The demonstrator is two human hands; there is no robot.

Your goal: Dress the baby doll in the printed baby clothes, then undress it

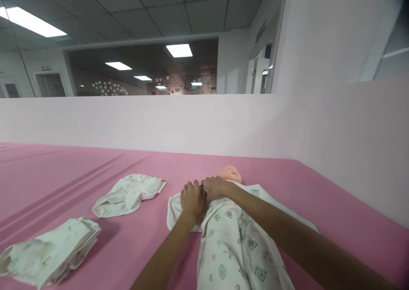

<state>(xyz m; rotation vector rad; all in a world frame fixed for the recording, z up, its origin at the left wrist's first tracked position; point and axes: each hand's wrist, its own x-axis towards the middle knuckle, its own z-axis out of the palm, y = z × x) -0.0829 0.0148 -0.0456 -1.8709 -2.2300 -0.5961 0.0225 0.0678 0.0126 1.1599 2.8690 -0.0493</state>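
Observation:
A baby doll lies on its back, its bare head (230,173) pointing away from me. A white baby garment (230,234) printed with green bears covers its body and reaches toward me. My left hand (192,198) is closed at the garment's upper left side, near the doll's shoulder. Close beside it, my right hand (214,187) pinches cloth at the chest just below the head. The fingertips of both hands are largely hidden. White cloth (174,211) spreads out under the doll on the left and also shows beyond my right forearm.
To the left, a loosely folded printed baby garment (129,195) lies on the pink padded surface (143,247). Nearer me is a folded stack of printed baby clothes (53,253). A low white wall (159,123) borders the far side, and another wall (351,153) stands right.

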